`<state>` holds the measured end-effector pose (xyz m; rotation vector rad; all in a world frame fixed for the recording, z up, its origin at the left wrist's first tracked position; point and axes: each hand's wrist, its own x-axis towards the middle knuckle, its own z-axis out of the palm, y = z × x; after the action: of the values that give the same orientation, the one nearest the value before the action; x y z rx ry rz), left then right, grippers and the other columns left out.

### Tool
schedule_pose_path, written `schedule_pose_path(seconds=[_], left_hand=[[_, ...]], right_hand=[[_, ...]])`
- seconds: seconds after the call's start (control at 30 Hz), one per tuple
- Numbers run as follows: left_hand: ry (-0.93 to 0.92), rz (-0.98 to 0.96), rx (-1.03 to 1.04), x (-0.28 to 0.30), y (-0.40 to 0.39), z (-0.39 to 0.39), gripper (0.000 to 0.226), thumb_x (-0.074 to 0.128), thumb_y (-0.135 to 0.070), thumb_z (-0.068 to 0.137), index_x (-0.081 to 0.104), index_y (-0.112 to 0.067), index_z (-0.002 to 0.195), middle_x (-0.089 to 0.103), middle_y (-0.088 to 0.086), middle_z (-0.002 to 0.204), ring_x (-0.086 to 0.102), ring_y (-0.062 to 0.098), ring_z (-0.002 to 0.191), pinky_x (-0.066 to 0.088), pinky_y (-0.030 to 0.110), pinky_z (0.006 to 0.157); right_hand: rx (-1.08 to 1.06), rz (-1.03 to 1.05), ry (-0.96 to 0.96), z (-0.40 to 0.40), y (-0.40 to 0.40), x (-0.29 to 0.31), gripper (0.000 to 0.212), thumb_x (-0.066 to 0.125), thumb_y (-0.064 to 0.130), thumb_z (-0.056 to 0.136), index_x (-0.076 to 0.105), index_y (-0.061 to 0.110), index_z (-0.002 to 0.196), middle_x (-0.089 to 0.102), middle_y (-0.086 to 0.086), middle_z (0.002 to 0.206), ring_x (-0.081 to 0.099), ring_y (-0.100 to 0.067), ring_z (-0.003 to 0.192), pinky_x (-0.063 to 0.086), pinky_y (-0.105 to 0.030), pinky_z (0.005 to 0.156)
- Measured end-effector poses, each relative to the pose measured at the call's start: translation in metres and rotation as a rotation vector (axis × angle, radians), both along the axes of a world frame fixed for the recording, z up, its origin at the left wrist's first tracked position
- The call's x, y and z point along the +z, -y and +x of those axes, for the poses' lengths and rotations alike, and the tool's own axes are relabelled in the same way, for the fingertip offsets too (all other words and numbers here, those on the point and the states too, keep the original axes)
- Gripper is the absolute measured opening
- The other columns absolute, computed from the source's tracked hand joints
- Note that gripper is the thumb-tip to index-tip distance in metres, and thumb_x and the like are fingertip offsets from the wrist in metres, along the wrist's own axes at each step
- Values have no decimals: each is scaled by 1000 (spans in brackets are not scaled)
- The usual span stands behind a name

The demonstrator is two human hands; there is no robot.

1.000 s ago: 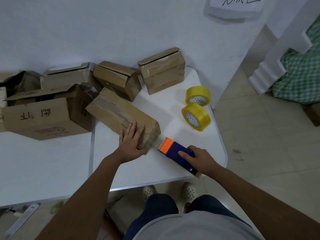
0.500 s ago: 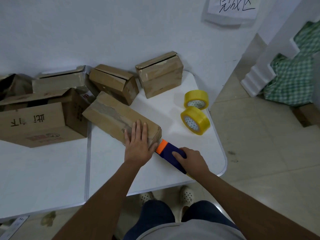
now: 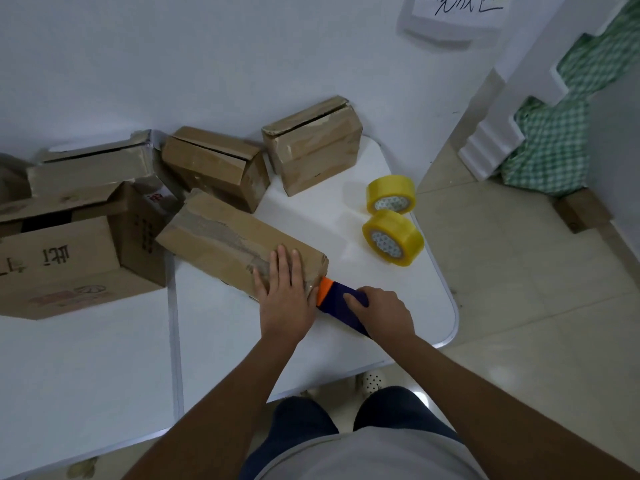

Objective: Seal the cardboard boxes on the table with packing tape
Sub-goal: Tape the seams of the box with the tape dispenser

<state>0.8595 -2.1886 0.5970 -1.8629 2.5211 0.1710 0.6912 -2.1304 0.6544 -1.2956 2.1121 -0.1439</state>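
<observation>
Long cardboard box [image 3: 239, 245]: lies at an angle on the white table [image 3: 86, 368], old tape along its top seam.
Left hand [image 3: 285, 299]: flat on the box's near end, fingers straight and close together, pressing down.
Tape dispenser [image 3: 341, 304]: dark blue body, orange front end touching the box's near corner. No brand legible.
Right hand [image 3: 381, 311]: fingers curled round the dispenser.
Two yellow tape rolls [image 3: 393, 237]: near the table's right edge; printed cores, text too small to read.
Large open box [image 3: 69, 251]: left, dark handwritten characters and a red label, unreadable.
Three smaller boxes [image 3: 313, 145]: against the wall.
Paper sign [image 3: 457, 8]: on the wall, handwritten characters, cut off.
</observation>
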Motion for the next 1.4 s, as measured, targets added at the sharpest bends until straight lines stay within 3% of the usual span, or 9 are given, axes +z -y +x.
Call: schedule_pose_path(seconds=[0.2,0.53,0.63,0.73,0.83,0.9,1.0,1.17,1.4], left_hand=[[-6,-4,-10,3,0,2,77,23,-55,98,21,-5,156,21,20,162,19,35,150,16,62,117],[3,28,-210,1,10,49,79,36,-58,99,11,-11,159,9,15,165,6,30,153,12,60,120],[-143,3,-285,20,3,52,78,49,-51,98,14,-17,158,9,13,166,6,29,153,11,52,120],[-494,97,-358,45,-21,51,56,55,-29,101,35,-22,152,26,-8,159,31,7,142,32,30,115],[-755,466,-179,64,-47,37,28,54,-21,102,60,-32,126,48,-28,134,42,-21,118,41,15,103],[-876,626,60,65,-53,20,23,52,-24,103,61,-36,120,54,-24,123,48,-17,113,40,6,92],[-995,684,427,45,-53,9,30,47,-34,104,56,-36,133,50,-18,127,47,3,117,36,17,92],[-1091,617,484,17,-53,19,31,49,-33,104,61,-34,132,50,-27,130,43,-13,115,32,-4,85],[-716,771,664,-4,-50,42,37,45,-30,104,55,-12,135,59,11,134,57,30,118,45,34,97]], right_hand=[[151,195,-195,16,27,4,28,51,39,96,56,13,88,60,-8,92,58,-24,80,40,-29,66],[-152,-14,18,-8,10,-4,40,50,50,95,69,15,94,67,-7,83,63,-23,73,48,-30,61],[-207,-181,30,-16,5,9,37,51,47,96,69,16,105,70,-5,86,63,-21,73,50,-32,63],[-188,-347,58,-16,9,26,34,54,47,95,68,21,111,70,-1,84,63,-17,72,53,-35,63],[-84,-482,89,-9,26,38,30,56,43,96,67,20,112,71,-1,85,64,-18,74,52,-37,63],[16,-523,113,0,42,45,34,55,42,96,65,18,117,72,-2,92,65,-19,79,53,-36,66],[211,-482,82,14,61,44,41,52,46,96,61,19,125,73,-5,102,67,-22,88,54,-35,71],[317,-433,15,24,68,40,43,49,45,98,58,16,128,71,-10,104,67,-28,91,55,-39,75],[338,-397,2,27,70,40,43,47,47,99,56,17,127,71,-8,107,67,-25,92,57,-38,75]])
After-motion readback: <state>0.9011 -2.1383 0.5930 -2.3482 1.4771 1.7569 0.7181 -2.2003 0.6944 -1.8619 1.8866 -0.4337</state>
